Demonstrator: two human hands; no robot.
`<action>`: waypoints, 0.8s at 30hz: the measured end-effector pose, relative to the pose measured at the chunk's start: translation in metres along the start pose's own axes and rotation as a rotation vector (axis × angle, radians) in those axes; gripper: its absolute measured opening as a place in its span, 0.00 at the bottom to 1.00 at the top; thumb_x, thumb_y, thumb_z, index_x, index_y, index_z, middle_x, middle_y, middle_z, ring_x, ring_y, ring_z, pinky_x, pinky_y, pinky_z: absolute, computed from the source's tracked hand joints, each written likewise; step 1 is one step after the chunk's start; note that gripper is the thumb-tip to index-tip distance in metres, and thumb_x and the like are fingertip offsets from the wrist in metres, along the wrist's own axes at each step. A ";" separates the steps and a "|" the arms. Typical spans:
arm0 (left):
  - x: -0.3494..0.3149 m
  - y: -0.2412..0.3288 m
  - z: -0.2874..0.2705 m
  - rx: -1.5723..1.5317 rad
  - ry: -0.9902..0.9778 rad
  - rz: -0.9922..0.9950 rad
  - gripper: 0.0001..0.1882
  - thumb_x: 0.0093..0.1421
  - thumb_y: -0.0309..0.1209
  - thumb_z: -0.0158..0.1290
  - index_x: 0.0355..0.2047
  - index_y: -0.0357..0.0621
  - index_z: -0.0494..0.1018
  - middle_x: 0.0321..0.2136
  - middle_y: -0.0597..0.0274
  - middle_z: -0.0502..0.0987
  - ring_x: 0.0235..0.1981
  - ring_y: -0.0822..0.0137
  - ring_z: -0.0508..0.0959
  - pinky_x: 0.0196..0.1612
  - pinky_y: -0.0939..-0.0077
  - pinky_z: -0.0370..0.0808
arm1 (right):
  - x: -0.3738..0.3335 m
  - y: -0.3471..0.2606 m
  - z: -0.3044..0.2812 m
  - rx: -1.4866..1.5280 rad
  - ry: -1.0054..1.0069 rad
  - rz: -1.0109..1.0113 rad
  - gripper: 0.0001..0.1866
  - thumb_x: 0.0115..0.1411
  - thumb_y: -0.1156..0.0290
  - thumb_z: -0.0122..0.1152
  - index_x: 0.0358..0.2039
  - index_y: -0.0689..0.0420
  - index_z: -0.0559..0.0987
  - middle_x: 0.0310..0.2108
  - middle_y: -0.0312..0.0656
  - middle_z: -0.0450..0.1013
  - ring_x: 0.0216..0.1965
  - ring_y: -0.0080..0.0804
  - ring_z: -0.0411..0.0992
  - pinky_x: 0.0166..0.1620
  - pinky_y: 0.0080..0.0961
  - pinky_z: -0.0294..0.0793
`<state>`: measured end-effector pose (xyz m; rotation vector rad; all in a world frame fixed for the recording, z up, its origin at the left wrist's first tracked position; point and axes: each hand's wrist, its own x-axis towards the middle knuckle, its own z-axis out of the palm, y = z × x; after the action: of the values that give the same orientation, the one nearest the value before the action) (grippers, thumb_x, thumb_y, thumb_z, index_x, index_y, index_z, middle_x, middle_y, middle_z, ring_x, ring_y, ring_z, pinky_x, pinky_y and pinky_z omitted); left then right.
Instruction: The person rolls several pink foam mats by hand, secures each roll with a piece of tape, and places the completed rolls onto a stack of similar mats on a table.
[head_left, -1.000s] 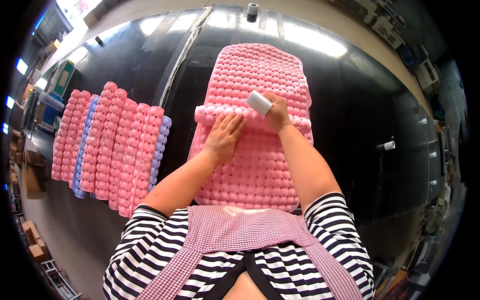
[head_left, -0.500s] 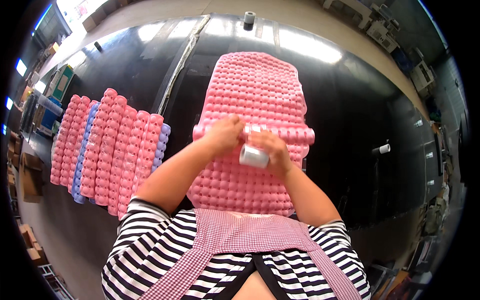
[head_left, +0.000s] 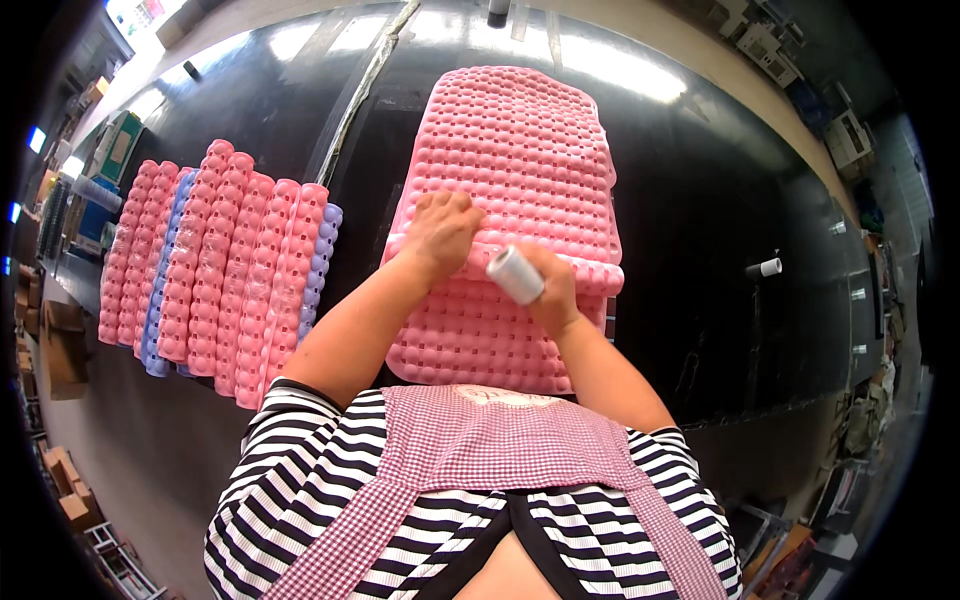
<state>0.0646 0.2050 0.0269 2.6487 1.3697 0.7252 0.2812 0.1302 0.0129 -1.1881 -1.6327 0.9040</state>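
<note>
A pink bubbled bath mat (head_left: 510,150) lies before me on the table, with another pink mat (head_left: 480,345) showing underneath, nearer to me. A rolled fold (head_left: 590,275) of pink mat crosses the middle. My left hand (head_left: 443,235) is closed, with curled fingers pressed onto the fold's left part; its fingertips are hidden. My right hand (head_left: 553,290) grips a small roll of clear plastic film (head_left: 516,275), tilted just above the fold. Any film strip between the roll and the mat is too faint to make out.
Several rolled pink mats and a few bluish-purple ones (head_left: 215,270) lie side by side on my left. The black table (head_left: 700,240) carries a small white roll (head_left: 770,267) at right and another roll (head_left: 498,12) at the far edge. Boxes (head_left: 115,145) stand at far left.
My left hand has shifted left and away from me onto the mat, apart from the right. The right hand has turned the film roll more upright. My view has tipped slightly.
</note>
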 end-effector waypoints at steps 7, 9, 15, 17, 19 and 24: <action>-0.039 0.025 0.016 0.105 0.111 0.133 0.21 0.64 0.29 0.52 0.58 0.44 0.74 0.62 0.53 0.70 0.65 0.50 0.69 0.70 0.48 0.59 | 0.097 0.027 -0.020 0.536 0.001 0.159 0.08 0.64 0.70 0.64 0.40 0.60 0.86 0.34 0.33 0.81 0.33 0.17 0.75 0.34 0.19 0.74; -0.026 0.011 0.023 0.085 0.104 0.120 0.31 0.58 0.26 0.56 0.64 0.43 0.68 0.66 0.51 0.67 0.69 0.50 0.65 0.74 0.46 0.50 | 0.119 0.026 -0.020 0.381 0.067 0.095 0.09 0.65 0.70 0.63 0.39 0.60 0.87 0.33 0.33 0.81 0.31 0.14 0.73 0.32 0.18 0.71; 0.044 -0.009 0.012 0.063 -0.250 -0.055 0.40 0.49 0.36 0.67 0.63 0.45 0.67 0.62 0.53 0.68 0.65 0.51 0.65 0.68 0.51 0.59 | 0.112 0.020 -0.027 0.344 0.007 0.030 0.09 0.62 0.73 0.65 0.41 0.59 0.87 0.33 0.35 0.82 0.35 0.20 0.77 0.38 0.22 0.76; 0.055 -0.018 0.020 0.071 -0.192 -0.049 0.37 0.49 0.40 0.67 0.59 0.47 0.70 0.56 0.55 0.70 0.60 0.51 0.68 0.62 0.54 0.65 | 0.089 0.024 -0.019 0.208 -0.061 0.032 0.11 0.61 0.73 0.65 0.44 0.58 0.86 0.37 0.38 0.83 0.37 0.22 0.78 0.42 0.25 0.77; 0.063 -0.018 0.022 0.115 -0.314 -0.048 0.33 0.51 0.40 0.65 0.57 0.48 0.71 0.53 0.55 0.71 0.57 0.51 0.69 0.59 0.54 0.68 | 0.083 0.027 -0.019 -0.147 -0.016 -0.248 0.12 0.61 0.73 0.65 0.45 0.57 0.86 0.38 0.39 0.82 0.38 0.24 0.78 0.43 0.27 0.77; 0.075 -0.035 0.019 0.138 -0.417 -0.117 0.26 0.52 0.45 0.66 0.50 0.52 0.78 0.52 0.52 0.76 0.55 0.50 0.75 0.56 0.49 0.73 | 0.033 -0.002 -0.013 0.280 -0.251 0.149 0.15 0.65 0.69 0.58 0.45 0.65 0.84 0.40 0.44 0.82 0.38 0.31 0.81 0.41 0.28 0.80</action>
<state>0.0835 0.2883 0.0286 2.5854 1.4732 0.0572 0.2882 0.1621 0.0268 -1.0423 -1.5609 1.3743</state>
